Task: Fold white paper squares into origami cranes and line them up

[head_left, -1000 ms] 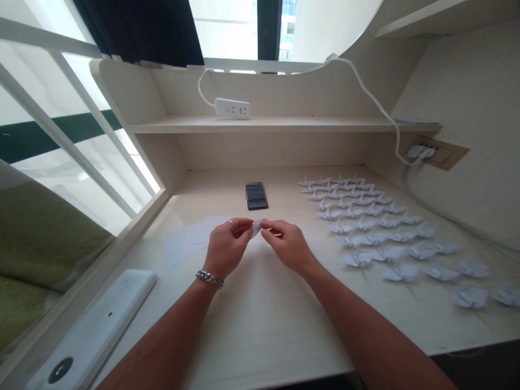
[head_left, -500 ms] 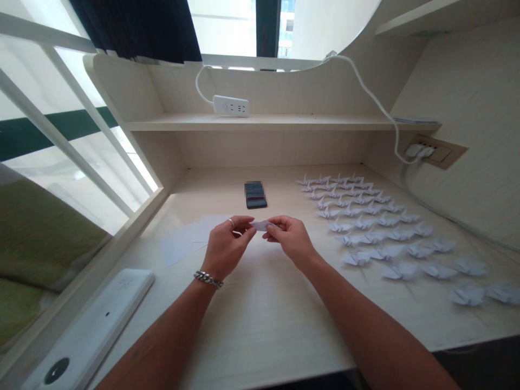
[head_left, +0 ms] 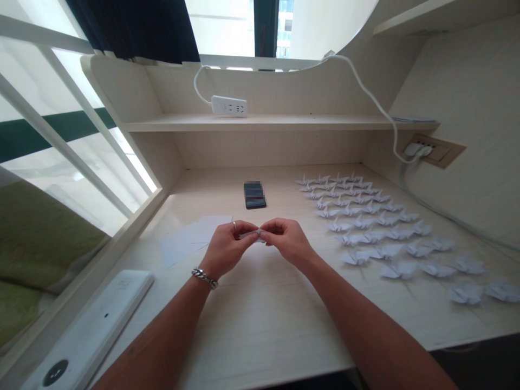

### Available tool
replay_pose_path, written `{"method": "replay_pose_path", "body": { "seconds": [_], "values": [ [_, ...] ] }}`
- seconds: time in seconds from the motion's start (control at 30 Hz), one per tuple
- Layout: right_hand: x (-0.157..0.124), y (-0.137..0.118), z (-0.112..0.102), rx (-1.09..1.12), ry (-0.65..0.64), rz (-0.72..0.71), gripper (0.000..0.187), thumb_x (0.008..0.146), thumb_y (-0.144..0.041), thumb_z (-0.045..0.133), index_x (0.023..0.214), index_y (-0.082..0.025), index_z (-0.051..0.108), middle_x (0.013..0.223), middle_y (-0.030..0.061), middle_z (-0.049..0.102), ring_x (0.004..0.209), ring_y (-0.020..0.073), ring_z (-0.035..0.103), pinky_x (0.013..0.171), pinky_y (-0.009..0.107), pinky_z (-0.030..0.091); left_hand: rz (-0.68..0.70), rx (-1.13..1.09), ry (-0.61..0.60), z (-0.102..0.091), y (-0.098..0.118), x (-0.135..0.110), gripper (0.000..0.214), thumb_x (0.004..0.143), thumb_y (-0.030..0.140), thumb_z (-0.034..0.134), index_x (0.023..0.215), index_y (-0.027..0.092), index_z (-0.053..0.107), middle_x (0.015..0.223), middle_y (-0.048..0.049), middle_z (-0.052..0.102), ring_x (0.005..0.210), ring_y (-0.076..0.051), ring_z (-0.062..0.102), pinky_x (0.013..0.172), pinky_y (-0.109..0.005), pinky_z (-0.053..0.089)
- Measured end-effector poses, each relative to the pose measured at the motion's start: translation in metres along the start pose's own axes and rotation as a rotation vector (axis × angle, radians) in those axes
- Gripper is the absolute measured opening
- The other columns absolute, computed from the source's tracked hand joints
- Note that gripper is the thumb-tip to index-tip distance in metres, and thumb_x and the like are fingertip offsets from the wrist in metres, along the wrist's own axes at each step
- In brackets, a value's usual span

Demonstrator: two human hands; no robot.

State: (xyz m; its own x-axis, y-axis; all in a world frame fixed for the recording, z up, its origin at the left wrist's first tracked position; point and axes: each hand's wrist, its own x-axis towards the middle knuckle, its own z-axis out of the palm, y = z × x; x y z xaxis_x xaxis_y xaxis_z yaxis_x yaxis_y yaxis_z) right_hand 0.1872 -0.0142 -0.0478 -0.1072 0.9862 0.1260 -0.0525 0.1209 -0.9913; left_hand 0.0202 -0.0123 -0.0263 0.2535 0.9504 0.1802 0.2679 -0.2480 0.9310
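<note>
Between my fingertips is a small piece of folded white paper [head_left: 248,234], mostly covered by the fingers. My left hand [head_left: 229,244], with a ring and a chain bracelet, pinches its left part. From the other side my right hand [head_left: 286,238] pinches it too, and the fingertips of both hands meet. Flat white paper sheets [head_left: 182,241] lie on the desk just left of my left hand. Rows of folded white paper cranes [head_left: 365,223] stand to the right of my right hand.
A phone [head_left: 254,196] lies beyond my hands on the desk [head_left: 260,336]. At the left edge rests a long white device [head_left: 93,330]. The shelf [head_left: 284,123] behind carries a power strip [head_left: 229,106], and a white cable [head_left: 371,100] hangs to a wall socket [head_left: 436,151].
My hands have come closer together and slightly nearer to me, so the fingertips now meet over the paper. Less of the paper's face shows than before.
</note>
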Motion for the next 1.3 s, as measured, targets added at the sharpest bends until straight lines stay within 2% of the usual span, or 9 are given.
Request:
{"method": "replay_pose_path", "body": {
  "seconds": [0.1, 0.3, 0.6, 0.8, 0.97, 1.13, 1.3],
  "values": [
    [-0.001, -0.001, -0.001, -0.017, -0.017, -0.013, 0.021, 0.066, -0.030, 0.076, 0.078, -0.014, 0.070, 0.067, 0.0030, 0.068, 0.061, 0.0135, 0.061, 0.059, 0.028, 0.051, -0.026, -0.047, -0.027, -0.002, -0.001, 0.000, 0.020, 0.071, 0.032, 0.075, 0.081, 0.015, 0.072, 0.078, -0.0057, 0.074, 0.073, -0.018, 0.067, 0.067, -0.027, 0.053],
    [-0.003, -0.007, -0.003, 0.065, -0.066, 0.048, 0.021, 0.061, -0.029, 0.079, 0.075, -0.014, 0.072, 0.066, 0.0026, 0.069, 0.062, 0.0145, 0.064, 0.061, 0.029, 0.053, -0.091, -0.110, -0.021, -0.003, 0.002, -0.001, 0.015, 0.066, 0.026, 0.077, 0.074, 0.015, 0.071, 0.064, -0.0022, 0.069, 0.059, -0.013, 0.060, 0.057, -0.024, 0.048],
    [-0.004, -0.010, -0.004, 0.146, -0.085, 0.060, 0.021, 0.057, -0.027, 0.082, 0.072, -0.015, 0.074, 0.064, 0.0024, 0.070, 0.061, 0.0149, 0.065, 0.060, 0.029, 0.054, -0.083, -0.190, -0.008, -0.001, 0.007, -0.002, 0.005, 0.063, 0.015, 0.072, 0.068, 0.015, 0.071, 0.057, 0.0008, 0.064, 0.056, -0.010, 0.055, 0.055, -0.022, 0.044],
    [-0.005, -0.012, -0.006, 0.157, -0.109, 0.072, 0.020, 0.060, -0.027, 0.081, 0.075, -0.014, 0.075, 0.068, 0.0039, 0.071, 0.066, 0.0157, 0.066, 0.065, 0.031, 0.055, -0.014, -0.120, 0.006, -0.001, 0.007, -0.002, 0.002, 0.067, 0.015, 0.070, 0.068, 0.016, 0.071, 0.057, 0.0016, 0.063, 0.057, -0.010, 0.055, 0.055, -0.022, 0.043],
    [-0.004, -0.012, -0.008, 0.124, -0.125, 0.085, 0.025, 0.063, -0.034, 0.080, 0.076, -0.013, 0.075, 0.069, 0.0041, 0.070, 0.065, 0.0149, 0.064, 0.064, 0.030, 0.054, 0.005, -0.052, 0.004, -0.002, 0.004, -0.003, 0.005, 0.068, 0.020, 0.073, 0.071, 0.016, 0.073, 0.067, -0.0015, 0.071, 0.063, -0.013, 0.061, 0.059, -0.023, 0.047],
    [-0.004, -0.012, -0.006, 0.040, -0.079, 0.016, 0.023, 0.063, -0.031, 0.080, 0.077, -0.013, 0.075, 0.068, 0.0047, 0.071, 0.063, 0.0146, 0.063, 0.062, 0.029, 0.052, -0.034, -0.111, -0.019, -0.004, 0.002, -0.003, 0.012, 0.067, 0.025, 0.076, 0.075, 0.015, 0.073, 0.072, -0.0045, 0.073, 0.068, -0.016, 0.066, 0.064, -0.026, 0.051],
    [-0.005, -0.009, -0.004, -0.032, -0.013, -0.106, 0.018, 0.068, -0.027, 0.076, 0.079, -0.014, 0.075, 0.070, 0.0052, 0.072, 0.061, 0.0146, 0.063, 0.061, 0.028, 0.052, -0.021, -0.131, -0.014, -0.007, 0.002, -0.001, 0.016, 0.071, 0.023, 0.073, 0.085, 0.015, 0.074, 0.076, -0.0052, 0.074, 0.069, -0.016, 0.066, 0.064, -0.026, 0.052]
  ]
}}
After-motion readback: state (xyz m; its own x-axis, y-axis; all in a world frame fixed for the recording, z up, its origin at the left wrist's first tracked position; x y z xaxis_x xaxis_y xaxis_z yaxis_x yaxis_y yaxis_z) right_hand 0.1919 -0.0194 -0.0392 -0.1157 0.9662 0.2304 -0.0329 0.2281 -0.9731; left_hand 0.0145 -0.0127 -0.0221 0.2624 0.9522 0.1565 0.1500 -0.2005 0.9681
